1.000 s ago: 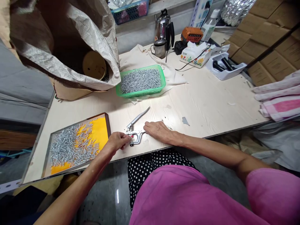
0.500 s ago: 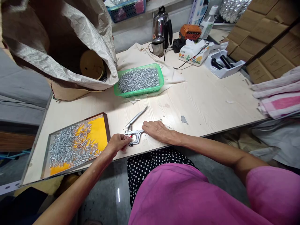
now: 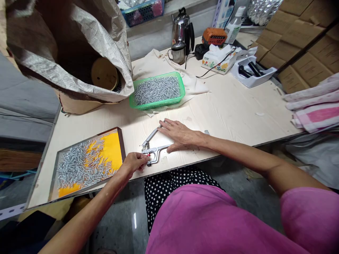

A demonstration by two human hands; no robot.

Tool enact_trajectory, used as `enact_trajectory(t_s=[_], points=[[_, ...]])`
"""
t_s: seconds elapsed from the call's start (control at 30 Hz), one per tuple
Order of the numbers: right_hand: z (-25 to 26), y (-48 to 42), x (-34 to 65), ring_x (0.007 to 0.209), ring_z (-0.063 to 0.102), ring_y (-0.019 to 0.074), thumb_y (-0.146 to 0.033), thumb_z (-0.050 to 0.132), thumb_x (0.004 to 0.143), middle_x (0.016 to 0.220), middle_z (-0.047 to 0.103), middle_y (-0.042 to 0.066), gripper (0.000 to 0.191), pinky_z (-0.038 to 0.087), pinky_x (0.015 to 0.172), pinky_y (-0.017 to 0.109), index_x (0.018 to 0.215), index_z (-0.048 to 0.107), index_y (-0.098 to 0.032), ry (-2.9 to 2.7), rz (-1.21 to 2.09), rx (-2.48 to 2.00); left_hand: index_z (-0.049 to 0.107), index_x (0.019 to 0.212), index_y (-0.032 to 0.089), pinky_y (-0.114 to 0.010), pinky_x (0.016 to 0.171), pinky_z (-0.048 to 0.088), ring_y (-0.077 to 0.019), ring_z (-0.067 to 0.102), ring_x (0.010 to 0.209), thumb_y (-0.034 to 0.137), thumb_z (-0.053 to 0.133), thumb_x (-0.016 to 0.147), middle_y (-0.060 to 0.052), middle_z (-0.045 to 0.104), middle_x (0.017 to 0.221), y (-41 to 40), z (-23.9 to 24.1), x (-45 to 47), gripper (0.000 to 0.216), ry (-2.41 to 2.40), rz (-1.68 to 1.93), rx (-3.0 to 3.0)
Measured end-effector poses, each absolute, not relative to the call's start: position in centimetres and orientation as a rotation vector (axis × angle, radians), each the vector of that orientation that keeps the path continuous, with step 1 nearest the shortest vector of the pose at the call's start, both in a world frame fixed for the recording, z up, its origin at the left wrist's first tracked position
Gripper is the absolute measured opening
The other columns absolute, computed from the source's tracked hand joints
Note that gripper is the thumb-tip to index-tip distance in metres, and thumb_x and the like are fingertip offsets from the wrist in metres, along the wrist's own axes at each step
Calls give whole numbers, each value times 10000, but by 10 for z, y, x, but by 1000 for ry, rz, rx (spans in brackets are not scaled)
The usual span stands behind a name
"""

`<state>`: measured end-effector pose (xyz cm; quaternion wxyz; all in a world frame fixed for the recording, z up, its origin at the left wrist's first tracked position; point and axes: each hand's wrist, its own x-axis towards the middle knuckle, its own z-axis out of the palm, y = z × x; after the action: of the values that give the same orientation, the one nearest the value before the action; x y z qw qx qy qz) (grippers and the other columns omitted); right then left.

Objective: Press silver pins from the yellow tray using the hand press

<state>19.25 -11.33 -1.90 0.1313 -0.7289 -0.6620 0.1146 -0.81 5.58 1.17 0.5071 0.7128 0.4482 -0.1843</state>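
The pliers [image 3: 156,151] lay on the table [image 3: 233,109], on the person's side of the green tray [image 3: 158,105], with their two handles spread apart. Before the green tray's left end, the left hand [image 3: 135,162] had its fingers drawn in at the head of the pliers, next to a red part; whether they grasped the tool or some small piece could not be told. Before the green tray's right end, the right hand [image 3: 182,135] was fanned out, gripping nothing, its fingertips over the end of the upper handle and its thumb at the lower one. Silvery pieces [image 3: 156,90] filled the green tray, which sat on a pale cloth [image 3: 197,86]. A shallow frame [image 3: 123,143] with a yellow base and more such pieces lay to its near left, a woven sack [image 3: 109,40] stood just left of it, and a metal mug [image 3: 178,54] was beyond it.
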Motion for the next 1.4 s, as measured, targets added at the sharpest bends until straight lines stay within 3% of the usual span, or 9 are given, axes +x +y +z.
enact_trajectory(t_s=[0.1,0.2,0.4,0.53,0.7,0.87,1.03,1.27,1.4], points=[[-17,-101,203,1455,190,451,-676,724,733,1582,305,224,1039,278,1111,606,1523,333,-125,-2042,399,-2074,665,604,150,-235,440,390,-87,403,425,522,845,468,52,495,428,56,10,-9,435,1099,-429,1721],[-10,-91,205,1348,351,417,-670,730,724,1473,433,227,1001,330,1068,573,1468,397,-90,-2058,386,-2087,653,583,156,-239,446,393,-86,403,425,547,841,467,49,493,432,56,8,-11,449,1098,-418,1715],[-1,-86,196,1084,477,333,-632,746,741,1218,581,179,731,399,883,446,1220,583,-103,-2075,346,-2197,629,558,168,-246,448,365,-82,371,411,600,828,454,56,469,422,57,4,-13,487,1077,-412,1684],[1,-91,189,1035,481,301,-538,747,804,1137,603,156,537,383,843,408,1110,620,-115,-2084,314,-2217,647,601,178,-275,508,407,-127,457,453,606,740,641,40,493,464,54,9,-19,440,1090,-438,1906],[6,-101,178,1012,501,263,-410,704,888,1093,611,136,357,395,840,381,1067,618,-112,-2061,307,-2197,715,1000,185,-347,794,522,-250,656,927,408,608,882,-88,703,994,36,10,-18,274,672,23,2660],[5,-105,174,1009,525,263,-432,727,866,1120,599,151,475,435,849,390,1148,594,-74,-1995,342,-2228,520,1361,131,-467,1063,450,-331,495,1293,325,692,856,-177,555,1412,28,-13,12,568,273,169,2868],[4,-107,170,1039,526,278,-427,794,804,1185,600,168,617,447,884,404,1247,553,-71,-1917,346,-2351,500,1378,124,-437,972,481,-302,547,1130,322,669,882,-150,604,1322,31,-19,32,561,169,67,2891],[1,-104,158,994,541,234,-255,565,990,1049,632,123,185,410,806,347,1079,630,-107,-1919,346,-2483,637,1246,170,-398,807,459,-284,554,981,361,565,964,-98,680,1060,25,-16,31,348,235,106,2898],[-2,-104,155,955,550,215,-236,475,1029,994,639,105,198,400,798,339,1052,636,-122,-1889,359,-2489,692,1157,179,-406,796,456,-291,565,972,343,536,979,-95,693,984,25,-19,33,288,243,138,2885]])
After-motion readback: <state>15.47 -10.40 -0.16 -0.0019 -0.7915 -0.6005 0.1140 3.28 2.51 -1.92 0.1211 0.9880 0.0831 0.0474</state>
